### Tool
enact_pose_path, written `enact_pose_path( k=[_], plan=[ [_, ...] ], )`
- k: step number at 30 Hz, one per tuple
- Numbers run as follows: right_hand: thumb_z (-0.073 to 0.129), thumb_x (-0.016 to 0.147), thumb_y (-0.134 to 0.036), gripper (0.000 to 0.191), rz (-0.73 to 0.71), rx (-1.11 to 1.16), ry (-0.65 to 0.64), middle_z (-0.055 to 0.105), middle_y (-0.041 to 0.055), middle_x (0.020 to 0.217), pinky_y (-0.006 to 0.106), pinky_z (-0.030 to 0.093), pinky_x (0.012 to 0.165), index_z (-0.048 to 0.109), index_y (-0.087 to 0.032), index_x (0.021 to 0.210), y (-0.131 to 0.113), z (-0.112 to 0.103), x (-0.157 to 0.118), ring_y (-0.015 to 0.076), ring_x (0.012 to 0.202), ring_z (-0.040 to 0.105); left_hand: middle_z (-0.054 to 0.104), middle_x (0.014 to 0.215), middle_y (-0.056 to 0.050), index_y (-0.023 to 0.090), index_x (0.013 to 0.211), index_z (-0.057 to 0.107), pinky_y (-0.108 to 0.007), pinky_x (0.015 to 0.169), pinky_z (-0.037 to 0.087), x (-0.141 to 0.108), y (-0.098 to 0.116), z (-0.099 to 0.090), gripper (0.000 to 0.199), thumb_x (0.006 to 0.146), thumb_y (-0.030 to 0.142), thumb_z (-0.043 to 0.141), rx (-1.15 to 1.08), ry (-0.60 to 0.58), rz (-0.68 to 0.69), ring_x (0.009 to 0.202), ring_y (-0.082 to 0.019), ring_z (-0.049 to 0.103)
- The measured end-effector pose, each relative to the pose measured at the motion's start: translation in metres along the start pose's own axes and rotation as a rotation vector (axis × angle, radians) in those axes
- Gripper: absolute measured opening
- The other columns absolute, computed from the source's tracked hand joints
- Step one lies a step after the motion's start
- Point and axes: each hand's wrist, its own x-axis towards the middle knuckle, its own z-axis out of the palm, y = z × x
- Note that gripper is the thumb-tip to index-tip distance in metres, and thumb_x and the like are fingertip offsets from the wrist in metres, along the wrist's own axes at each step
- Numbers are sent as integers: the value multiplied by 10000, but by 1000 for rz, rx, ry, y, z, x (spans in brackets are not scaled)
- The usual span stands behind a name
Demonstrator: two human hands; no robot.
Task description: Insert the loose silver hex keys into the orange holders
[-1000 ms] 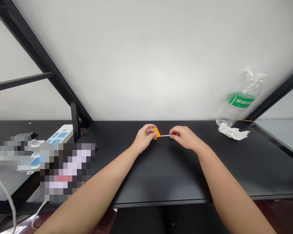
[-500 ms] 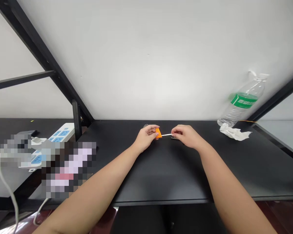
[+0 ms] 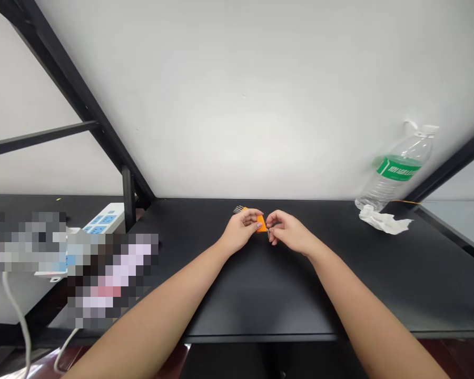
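Observation:
My left hand [image 3: 240, 229] is closed round an orange holder [image 3: 261, 225], with the thumb in front and the fingers over its top. Several thin metal rods [image 3: 239, 209] stick out of the holder's far left side. Close by on the right, my right hand [image 3: 286, 231] pinches a thin metal piece that looks like a hex key [image 3: 268, 235]. Its short end shows below the fingertips, at the holder's right edge; the fingers hide the rest. Both hands are over the black tabletop [image 3: 260, 295].
At the back right, a clear plastic bottle [image 3: 395, 171] with a green label leans against the wall. A crumpled white tissue [image 3: 385, 220] lies in front of it. To the left are a black metal post [image 3: 128, 197], a white power strip [image 3: 112, 210] and a white cable [image 3: 18, 308].
My right hand has moved left, up to the orange holder. The bright length of metal between holder and fingers no longer shows. My left hand still grips the holder.

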Motion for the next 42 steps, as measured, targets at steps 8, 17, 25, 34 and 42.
enact_pose_path(
  k=[8, 17, 25, 34, 42],
  plan=[
    [591, 786, -133, 130, 134, -838, 94, 701, 52, 876, 278, 410, 665, 697, -209, 775, 11, -48, 1, 171, 758, 617, 690, 913, -54, 177, 1171, 648, -287, 662, 573, 0, 6, -1, 421, 781, 287, 760, -20, 44, -69, 828, -182, 681],
    [636, 690, -129, 80, 247, -903, -16, 682, 30, 786, 263, 327, 549, 606, -202, 704, 5, -37, -3, 143, 610, 562, 721, 919, -70, 176, 990, 565, -276, 644, 531, -1, 2, -2, 308, 843, 379, 744, -66, -142, -64, 770, -174, 696],
    [566, 837, -247, 47, -65, -462, 55, 618, -27, 723, 249, 396, 590, 603, -220, 844, -7, -29, -8, 129, 628, 531, 682, 813, -2, 203, 998, 487, -271, 668, 502, 0, 2, -1, 274, 878, 349, 685, 15, -65, 13, 685, -133, 664],
    [554, 892, -238, 100, -251, -480, 105, 646, -1, 837, 275, 401, 646, 639, -220, 844, -14, -23, -9, 142, 704, 535, 701, 890, -32, 179, 847, 645, -363, 831, 542, -2, 0, -3, 150, 759, 246, 746, 202, -3, 36, 839, -182, 677],
    [571, 905, -235, 122, -257, -432, 167, 663, 12, 854, 283, 431, 677, 666, -211, 833, -10, -26, -7, 151, 726, 571, 731, 898, -57, 175, 835, 679, -383, 825, 548, -3, 1, -2, 140, 773, 276, 754, 262, 31, 53, 850, -214, 698]
  ],
)
